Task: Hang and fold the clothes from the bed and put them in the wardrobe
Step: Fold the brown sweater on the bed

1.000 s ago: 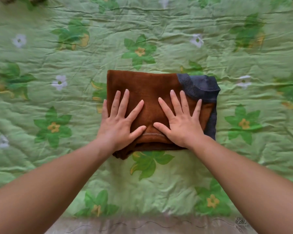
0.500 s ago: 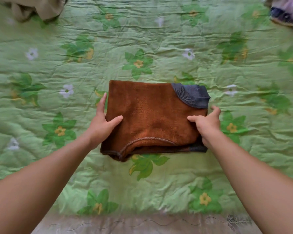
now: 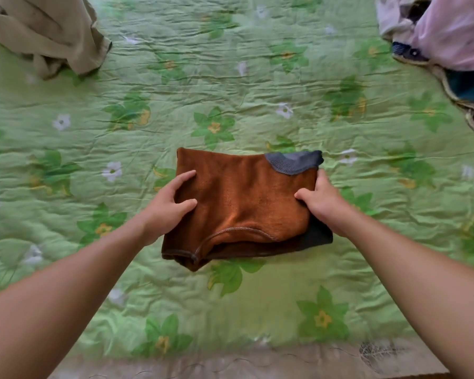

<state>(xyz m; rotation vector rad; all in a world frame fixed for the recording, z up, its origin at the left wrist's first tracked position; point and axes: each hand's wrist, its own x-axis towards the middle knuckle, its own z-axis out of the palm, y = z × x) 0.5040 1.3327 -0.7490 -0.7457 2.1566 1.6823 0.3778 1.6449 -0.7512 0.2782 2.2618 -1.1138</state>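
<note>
Squarely between the two hands sits a folded rust-brown fleece garment [image 3: 241,203] with a grey ribbed collar [image 3: 293,162] showing at its far corner, just beyond the right hand. The left hand [image 3: 170,203] grips the garment's left edge: its thumb [image 3: 189,202] and one finger lie curled on top of the brown cloth, while the other fingers are hidden beneath. The right hand [image 3: 323,203] holds the opposite edge, with its thumb pressed on top and its fingers tucked out of sight round the side. A dark grey layer [image 3: 318,233] of the same bundle peeks out under the brown fleece just below the right wrist. The stitched hem curves along the side nearest the person, and the corner below the left hand sags. Whether the bundle is clear of the bed or resting on it cannot be told.

Under both hands spreads the bed [image 3: 230,77], covered by a wrinkled light-green quilt printed with darker green leaves and small yellow and white flowers. Well beyond the left hand, at the far edge of the view, lies a crumpled beige garment [image 3: 47,31]. Well beyond the right hand, a heap of mixed clothes [image 3: 454,31] with a sheer pink piece on top rests on the bed.
</note>
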